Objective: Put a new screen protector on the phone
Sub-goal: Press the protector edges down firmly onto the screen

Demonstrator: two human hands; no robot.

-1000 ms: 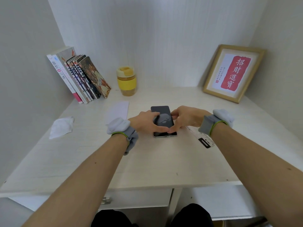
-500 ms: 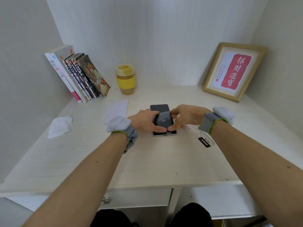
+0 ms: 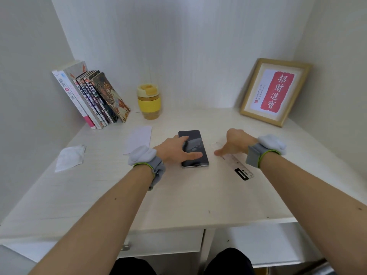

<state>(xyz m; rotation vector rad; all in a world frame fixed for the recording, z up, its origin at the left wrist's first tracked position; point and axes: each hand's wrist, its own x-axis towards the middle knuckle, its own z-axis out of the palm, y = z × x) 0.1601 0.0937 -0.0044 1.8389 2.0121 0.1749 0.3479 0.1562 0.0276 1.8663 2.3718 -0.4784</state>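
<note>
A black phone [image 3: 195, 141] lies face up in the middle of the pale desk [image 3: 178, 195]. My left hand [image 3: 174, 148] rests on its left side, thumb stretched across the lower screen and fingers on the left edge. My right hand [image 3: 232, 142] is off the phone, to its right, fingers pointing down at the desk beside a small clear film piece [image 3: 216, 144]. A clear plastic strip with a black tab [image 3: 239, 167] lies under the right wrist.
Leaning books [image 3: 93, 98] and a yellow cup [image 3: 149, 101] stand at the back left. A framed red print [image 3: 275, 91] leans at the back right. A white envelope [image 3: 139, 137] and a crumpled wipe [image 3: 69, 157] lie to the left.
My right hand has left the phone and moved right onto the desk. My left hand stays on the phone, its thumb now lying across the lower screen.
</note>
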